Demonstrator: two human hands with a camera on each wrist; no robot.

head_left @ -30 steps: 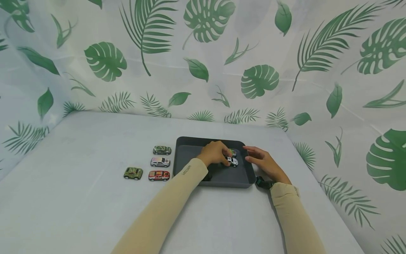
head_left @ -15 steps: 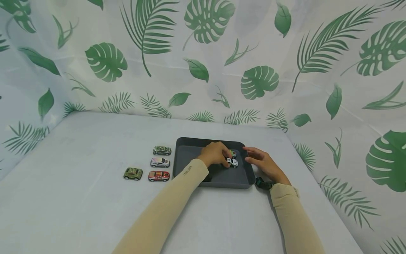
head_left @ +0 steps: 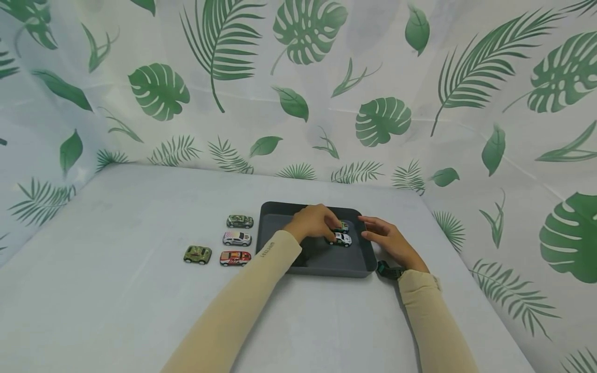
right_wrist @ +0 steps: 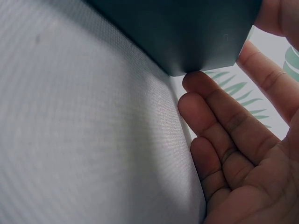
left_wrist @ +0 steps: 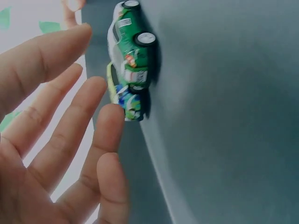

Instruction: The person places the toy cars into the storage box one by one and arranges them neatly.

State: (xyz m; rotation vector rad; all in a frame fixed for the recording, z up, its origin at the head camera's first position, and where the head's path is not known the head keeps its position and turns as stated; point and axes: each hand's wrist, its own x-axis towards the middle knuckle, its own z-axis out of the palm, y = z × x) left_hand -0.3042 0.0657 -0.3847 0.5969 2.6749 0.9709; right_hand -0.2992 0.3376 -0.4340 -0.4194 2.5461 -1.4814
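Note:
My left hand (head_left: 311, 221) reaches over the dark grey tray (head_left: 352, 261). In the left wrist view its fingers (left_wrist: 63, 140) are spread and relaxed, apart from the toy cars. Just beyond the fingertips stands a white-and-green toy car (head_left: 341, 239), wheels down on the tray floor. Behind it stands a second toy car (left_wrist: 131, 102), with yellow, blue and green markings, partly hidden. My right hand (head_left: 389, 239) is at the tray's right end. Its fingers are fairly straight, and a fingertip touches the tray's outer wall (right_wrist: 187, 37) in the right wrist view.
Left of the tray, a dark camouflage car (head_left: 240, 221), a silver-white car (head_left: 237, 238) and a red car (head_left: 235, 258) form a column. An olive camouflage car (head_left: 197, 254) sits farther left. Leaf-patterned cloth (head_left: 322, 140) rises behind the white table (head_left: 116, 248).
My left hand has let go of the white-and-green car and lifted slightly back to the left, showing more of it. The right hand stays by the tray's right end.

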